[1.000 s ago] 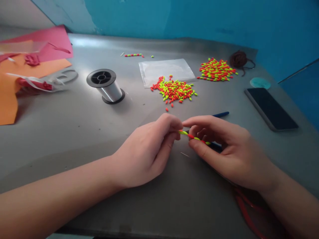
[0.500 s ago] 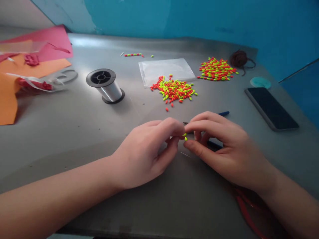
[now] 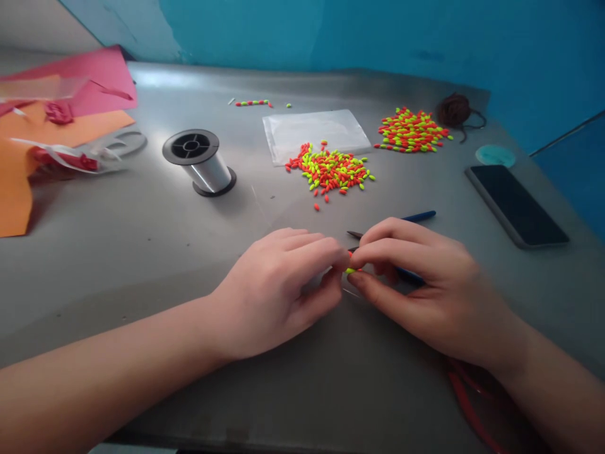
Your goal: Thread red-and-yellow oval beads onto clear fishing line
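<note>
Small yellow-green and red beads [image 3: 350, 271] show between the fingertips of both hands. My left hand [image 3: 283, 287] is pinched on them from the left, and my right hand [image 3: 425, 287] grips them with thumb and fingers from the right. A thin clear line runs just below the fingertips. Behind my right hand lies a blue-handled tool [image 3: 420, 217] with dark pointed jaws, partly hidden. Farther back, a loose heap of red and yellow-green beads [image 3: 333, 170] lies before a clear plastic bag [image 3: 321, 129].
A spool of clear line [image 3: 208, 173] stands left of centre. A second bead heap [image 3: 411, 131], dark yarn [image 3: 454, 111], a teal disc [image 3: 495, 156] and a phone [image 3: 517, 205] are at the right. Orange paper [image 3: 14, 195] lies left, a short bead row [image 3: 254, 103] at the back.
The beads between my fingertips have shifted slightly down and turned, with red now showing. My right fingers have lowered a little, uncovering more of the tool's dark jaws.
</note>
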A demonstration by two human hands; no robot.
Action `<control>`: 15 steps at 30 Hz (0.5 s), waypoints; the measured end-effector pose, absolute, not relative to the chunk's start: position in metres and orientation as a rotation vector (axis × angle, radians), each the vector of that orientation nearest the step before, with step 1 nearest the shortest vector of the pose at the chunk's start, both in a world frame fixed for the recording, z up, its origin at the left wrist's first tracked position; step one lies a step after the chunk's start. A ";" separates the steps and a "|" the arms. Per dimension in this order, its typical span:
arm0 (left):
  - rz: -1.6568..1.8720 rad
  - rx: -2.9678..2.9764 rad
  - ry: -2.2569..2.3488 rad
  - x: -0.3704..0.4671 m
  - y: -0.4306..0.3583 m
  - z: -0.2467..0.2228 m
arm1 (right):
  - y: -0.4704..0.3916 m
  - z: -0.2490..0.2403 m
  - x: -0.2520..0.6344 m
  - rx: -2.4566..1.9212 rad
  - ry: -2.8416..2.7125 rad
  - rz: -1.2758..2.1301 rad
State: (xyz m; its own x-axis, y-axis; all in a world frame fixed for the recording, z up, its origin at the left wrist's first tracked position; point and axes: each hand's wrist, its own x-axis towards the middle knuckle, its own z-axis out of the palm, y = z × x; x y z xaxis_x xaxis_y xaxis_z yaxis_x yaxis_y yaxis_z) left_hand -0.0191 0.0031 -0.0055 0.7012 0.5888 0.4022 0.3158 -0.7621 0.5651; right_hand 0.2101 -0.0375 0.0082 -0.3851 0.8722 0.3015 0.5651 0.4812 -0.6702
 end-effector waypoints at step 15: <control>0.873 2.259 1.123 -0.022 0.016 -0.001 | -0.041 0.013 0.209 -1.215 -2.030 0.110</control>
State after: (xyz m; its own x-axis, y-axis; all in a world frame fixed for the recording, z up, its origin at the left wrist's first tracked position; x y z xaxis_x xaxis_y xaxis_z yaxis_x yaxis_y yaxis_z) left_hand -0.0222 0.0161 -0.0015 0.4633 0.8215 0.3324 0.5241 -0.5565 0.6447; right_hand 0.2093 -0.0414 0.0127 -0.2643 0.7869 0.5576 0.7223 0.5446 -0.4262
